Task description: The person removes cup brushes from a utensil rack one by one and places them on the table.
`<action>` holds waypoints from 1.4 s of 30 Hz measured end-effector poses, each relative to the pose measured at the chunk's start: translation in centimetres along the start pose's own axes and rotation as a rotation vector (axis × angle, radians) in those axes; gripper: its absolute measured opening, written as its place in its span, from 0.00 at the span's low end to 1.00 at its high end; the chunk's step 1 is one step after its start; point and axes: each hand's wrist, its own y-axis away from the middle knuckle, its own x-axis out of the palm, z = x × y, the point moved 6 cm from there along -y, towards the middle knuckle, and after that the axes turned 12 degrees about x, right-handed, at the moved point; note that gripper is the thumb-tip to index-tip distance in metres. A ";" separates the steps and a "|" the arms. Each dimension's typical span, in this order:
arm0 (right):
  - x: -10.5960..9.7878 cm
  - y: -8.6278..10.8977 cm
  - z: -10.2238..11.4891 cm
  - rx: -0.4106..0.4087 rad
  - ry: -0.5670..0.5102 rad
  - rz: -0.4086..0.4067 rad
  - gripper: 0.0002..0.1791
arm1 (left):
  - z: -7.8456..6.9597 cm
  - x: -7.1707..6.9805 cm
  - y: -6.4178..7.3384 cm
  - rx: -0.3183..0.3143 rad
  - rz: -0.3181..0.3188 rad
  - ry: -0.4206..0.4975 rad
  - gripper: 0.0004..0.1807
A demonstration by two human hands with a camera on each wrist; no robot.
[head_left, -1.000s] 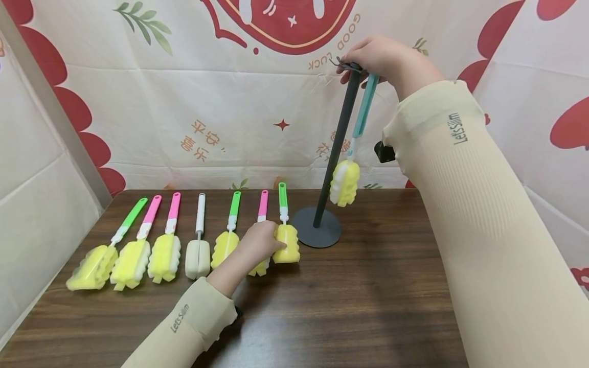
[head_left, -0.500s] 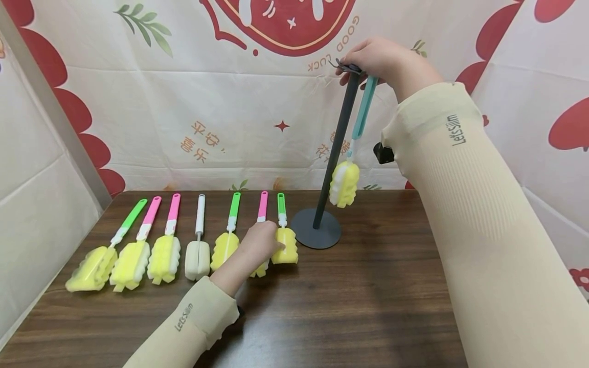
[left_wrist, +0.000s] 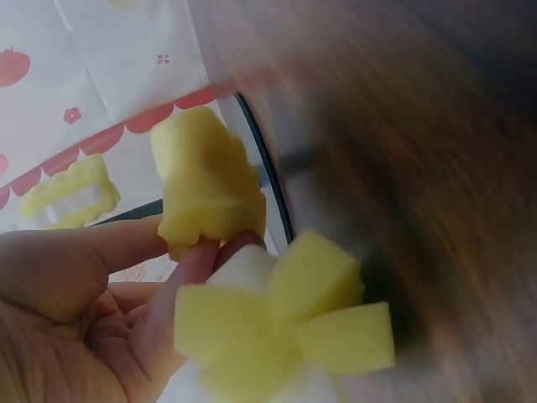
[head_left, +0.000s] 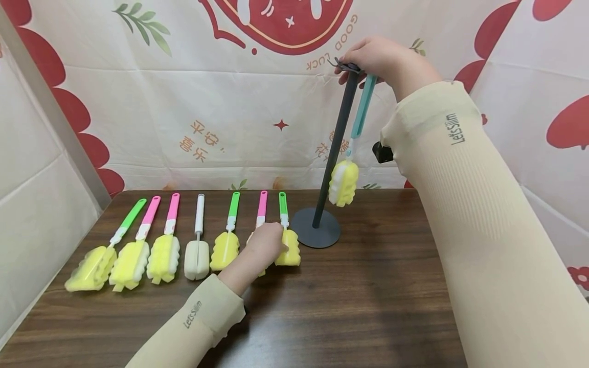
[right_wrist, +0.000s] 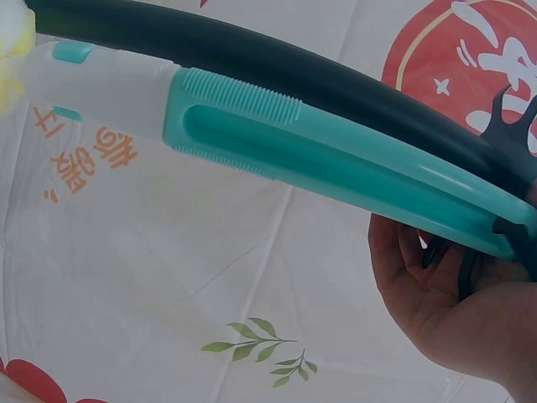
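Note:
My left hand point(head_left: 264, 244) pinches the yellow sponge head of a green-handled bottle brush point(head_left: 289, 250) at the row's right end. In the left wrist view, thumb and fingers close on that sponge point(left_wrist: 205, 176). Beneath the hand, a pink-handled bottle brush point(head_left: 262, 207) is partly hidden; its yellow-and-white head point(left_wrist: 277, 327) shows large in that wrist view. My right hand point(head_left: 382, 60) grips the hooked top of a dark grey stand point(head_left: 339, 135), which leans slightly. From one hook hangs a turquoise-handled bottle brush point(head_left: 363, 110), its handle point(right_wrist: 352, 172) beside the pole in the right wrist view.
Left of my left hand lie several more bottle brushes, among them a white-handled one point(head_left: 198, 255) and a green-handled one point(head_left: 225, 250). The stand's round base point(head_left: 329, 237) sits near the back of the wooden table point(head_left: 368, 306). A printed cloth point(head_left: 207, 102) hangs behind.
The right-end brush has shifted toward me along the table, then slightly right. My left hand has crept right with it. The right hand keeps its place at the stand's top.

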 end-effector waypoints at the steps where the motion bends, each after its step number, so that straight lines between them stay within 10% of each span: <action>1: 0.0 0.0 0.0 0.000 0.000 0.000 0.25 | -0.1 0.1 0.0 0.005 0.003 -0.007 0.09; 42: 0.7 -0.3 0.4 0.003 0.051 0.011 0.27 | 0.0 1.5 -0.9 -0.007 0.112 -0.081 0.16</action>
